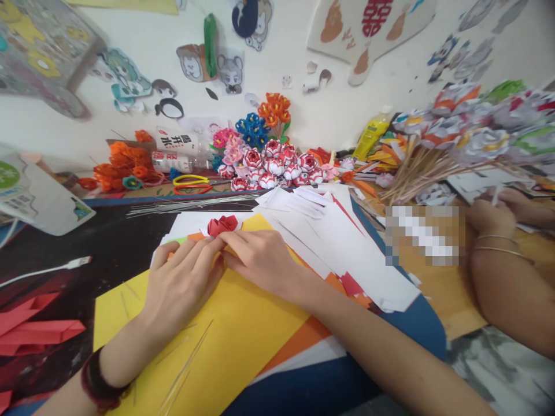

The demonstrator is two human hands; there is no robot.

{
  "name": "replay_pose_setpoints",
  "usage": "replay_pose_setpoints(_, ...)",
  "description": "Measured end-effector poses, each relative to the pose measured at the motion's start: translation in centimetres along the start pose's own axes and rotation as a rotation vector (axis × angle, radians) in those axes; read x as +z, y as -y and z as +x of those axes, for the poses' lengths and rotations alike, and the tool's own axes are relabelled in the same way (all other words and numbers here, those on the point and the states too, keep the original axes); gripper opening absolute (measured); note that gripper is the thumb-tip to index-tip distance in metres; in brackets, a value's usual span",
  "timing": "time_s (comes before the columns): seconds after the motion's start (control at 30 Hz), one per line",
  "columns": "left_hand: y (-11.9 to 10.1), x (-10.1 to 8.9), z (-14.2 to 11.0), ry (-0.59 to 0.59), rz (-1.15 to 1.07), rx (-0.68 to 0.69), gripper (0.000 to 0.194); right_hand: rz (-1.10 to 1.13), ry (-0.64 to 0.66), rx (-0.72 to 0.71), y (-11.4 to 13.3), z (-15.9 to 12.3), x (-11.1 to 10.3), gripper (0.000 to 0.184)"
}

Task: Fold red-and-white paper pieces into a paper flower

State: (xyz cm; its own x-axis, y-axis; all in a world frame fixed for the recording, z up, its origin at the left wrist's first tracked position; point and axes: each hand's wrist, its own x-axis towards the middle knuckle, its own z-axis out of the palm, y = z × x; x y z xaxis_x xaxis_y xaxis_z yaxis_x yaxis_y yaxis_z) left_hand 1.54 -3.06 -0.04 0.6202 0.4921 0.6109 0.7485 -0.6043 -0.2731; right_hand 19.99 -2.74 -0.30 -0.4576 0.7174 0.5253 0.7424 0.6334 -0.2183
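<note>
Two bare hands meet over the middle of a yellow sheet [251, 329] on the table [124, 248], their fingertips brought together at a small red folded paper piece [222, 224]. The piece sits just beyond the fingers, near the sheet's far edge, with white paper behind it. Its longer visible axis runs roughly left to right, the right end slightly higher; its folded, petal-like side faces up and away from the person, and its near edge is hidden by the fingers.

The left hand [184, 274] comes in from the lower left, its grip closed on the near side of the piece; the right hand [262, 260] reaches in from the lower right, its grip also closed there, index finger against the red paper. The exact thumb contact is covered.

Thin wires [186, 367] lie on the yellow sheet, slanting up toward the right. Red folded strips [41, 326] lie at the far left, one pointing right. White sheets [329, 237] spread behind the right hand, and red-and-white paper flowers [275, 164] are massed at the back. At the right, a co-worker's hand [494, 216] holds something white.
</note>
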Motion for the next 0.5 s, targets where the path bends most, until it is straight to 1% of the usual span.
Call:
replay_pose_setpoints(0.13, -0.01, -0.14, 0.04, -0.008, -0.005, 0.009, 0.021, -0.006, -0.027, -0.013, 0.12, 0.03, 0.0, 0.024)
replay_pose_setpoints(0.5, -0.01, -0.16, -0.03, -0.003, -0.017, -0.004, 0.022, 0.025, -0.001, -0.048, -0.04, 0.11, -0.2, 0.029)
